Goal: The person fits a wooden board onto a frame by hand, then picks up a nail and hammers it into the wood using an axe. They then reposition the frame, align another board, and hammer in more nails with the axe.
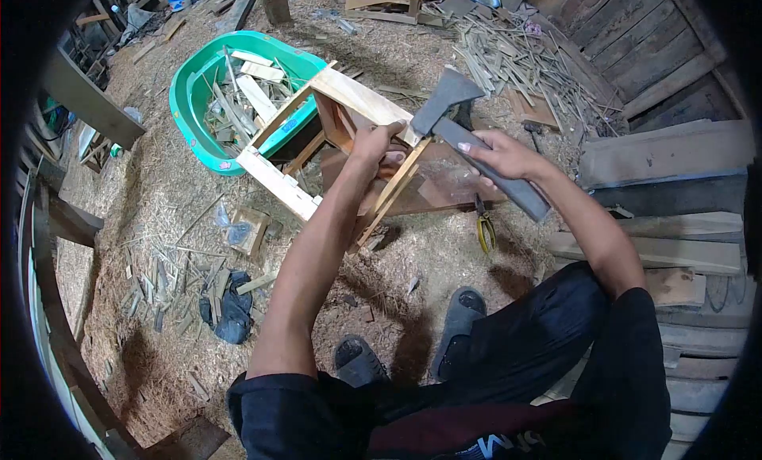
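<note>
**Reporter:** What are the two hands doing in this workshop yard?

**Photographer:** The left hand (pixel 381 142) is clamped round a top rail of an unfinished pale wooden stool frame (pixel 361 95). The frame is tipped on its side over the sawdust-strewn ground (pixel 159 198), in front of the person's knees. The right hand (pixel 504 154) is closed round the handle of a dark grey steel hatchet (pixel 447 97), whose head sits at the frame's upper corner.

**Reporter:** And around them?

**Photographer:** A turquoise plastic tub (pixel 186 103) of pale wood offcuts (pixel 238 95) sits just behind the frame. Yellow-handled pliers (pixel 485 231) lie on the ground below the hatchet. Grey weathered planks (pixel 667 154) are stacked to the right, and grey sandals (pixel 462 305) are on the feet.
</note>
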`<state>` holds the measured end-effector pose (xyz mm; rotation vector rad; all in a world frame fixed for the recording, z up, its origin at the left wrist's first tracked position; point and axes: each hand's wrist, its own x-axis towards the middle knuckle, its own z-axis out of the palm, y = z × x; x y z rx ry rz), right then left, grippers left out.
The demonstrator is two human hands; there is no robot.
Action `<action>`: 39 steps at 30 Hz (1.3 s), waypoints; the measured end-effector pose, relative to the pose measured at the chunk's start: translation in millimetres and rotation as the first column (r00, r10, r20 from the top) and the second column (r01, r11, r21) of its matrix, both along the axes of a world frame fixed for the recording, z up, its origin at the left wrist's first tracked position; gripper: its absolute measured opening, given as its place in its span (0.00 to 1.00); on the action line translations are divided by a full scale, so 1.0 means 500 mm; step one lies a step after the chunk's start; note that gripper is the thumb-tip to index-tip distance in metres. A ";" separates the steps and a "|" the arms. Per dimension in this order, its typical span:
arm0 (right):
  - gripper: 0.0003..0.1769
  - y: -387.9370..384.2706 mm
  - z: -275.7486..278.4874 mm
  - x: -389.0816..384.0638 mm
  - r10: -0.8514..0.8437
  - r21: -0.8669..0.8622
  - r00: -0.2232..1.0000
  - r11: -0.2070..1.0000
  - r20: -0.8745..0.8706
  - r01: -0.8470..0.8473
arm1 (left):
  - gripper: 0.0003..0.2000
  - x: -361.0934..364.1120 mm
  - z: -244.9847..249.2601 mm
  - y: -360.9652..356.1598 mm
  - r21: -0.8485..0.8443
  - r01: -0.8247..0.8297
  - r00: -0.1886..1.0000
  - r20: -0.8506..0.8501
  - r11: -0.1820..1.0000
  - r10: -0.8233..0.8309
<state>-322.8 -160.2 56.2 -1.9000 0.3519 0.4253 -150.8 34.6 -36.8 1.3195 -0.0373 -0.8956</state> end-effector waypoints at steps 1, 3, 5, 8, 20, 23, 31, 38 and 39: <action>0.19 -0.005 0.015 -0.001 0.036 0.012 0.999 0.999 -0.031 -0.035 | 0.16 0.000 -0.003 -0.001 0.016 0.011 1.000 0.014 1.000 -0.011; 0.18 -0.018 0.022 0.006 0.087 0.004 0.996 0.996 -0.021 -0.087 | 0.16 0.003 -0.005 0.001 0.049 0.031 0.998 0.046 0.998 -0.033; 0.18 -0.033 0.014 0.010 0.115 -0.043 0.992 0.993 0.051 -0.113 | 0.16 0.005 -0.005 0.000 0.054 0.046 0.997 0.062 0.997 -0.049; 0.19 -0.044 0.019 0.013 0.183 -0.022 0.983 0.983 -0.017 -0.184 | 0.17 0.010 -0.034 -0.005 0.009 0.064 0.997 0.031 0.998 -0.064; 0.20 -0.044 0.046 0.021 0.166 -0.073 0.986 0.983 -0.017 -0.166 | 0.17 0.010 -0.025 -0.006 -0.008 0.024 0.999 0.038 1.000 -0.023; 0.20 -0.039 0.036 0.024 0.150 -0.063 0.989 0.987 -0.013 -0.151 | 0.14 -0.001 -0.011 -0.005 0.006 0.036 0.999 0.033 0.999 -0.036; 0.20 -0.046 0.040 0.032 0.227 -0.021 0.973 0.974 -0.036 -0.228 | 0.15 -0.004 -0.003 0.002 0.035 0.028 0.997 0.073 0.999 -0.030; 0.19 -0.067 0.010 0.037 0.121 0.096 0.993 0.988 -0.011 -0.119 | 0.15 0.000 -0.017 -0.005 0.030 0.033 0.997 0.068 0.999 -0.035; 0.19 -0.062 0.015 0.032 0.199 0.080 0.980 0.977 -0.027 -0.197 | 0.15 0.007 -0.013 -0.007 0.029 0.042 0.996 0.075 0.999 -0.044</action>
